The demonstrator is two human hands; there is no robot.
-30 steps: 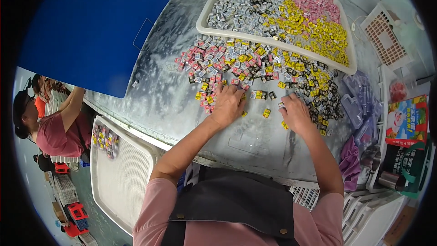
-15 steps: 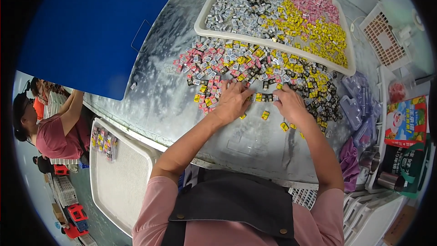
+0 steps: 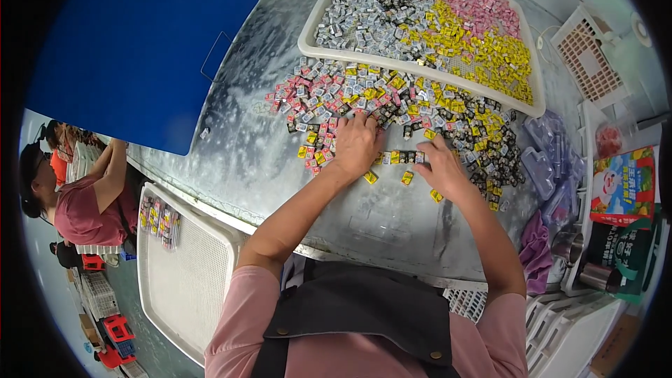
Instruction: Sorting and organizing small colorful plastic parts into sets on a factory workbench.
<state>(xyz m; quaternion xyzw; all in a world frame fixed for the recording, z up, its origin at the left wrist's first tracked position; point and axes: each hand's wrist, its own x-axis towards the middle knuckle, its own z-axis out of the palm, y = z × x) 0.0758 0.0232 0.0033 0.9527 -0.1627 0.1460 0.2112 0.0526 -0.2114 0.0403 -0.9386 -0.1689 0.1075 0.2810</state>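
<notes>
Head view: a short pack row [image 3: 403, 157] is lying on the table [image 3: 385, 217]. At the row's left end, the left hand [image 3: 357, 145] is resting with fingers close together (grip underneath: cannot tell). At the row's right end, the right hand [image 3: 448, 170] is holding thumb and forefinger apart. Beyond the row, loose packs [image 3: 329, 89] are lying before a white tray [image 3: 336, 54].

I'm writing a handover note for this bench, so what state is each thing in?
Loose pile: spread out, colours mixed
Row of small pieces: lined up between the hands
Left hand: palm down, fingertips at the pile's near edge
Right hand: thumb and forefinger apart, at the row's right end
Upper tray: loaded, pieces mostly grouped by colour
Lower tray: mostly bare
Purple cloth: crumpled
</notes>
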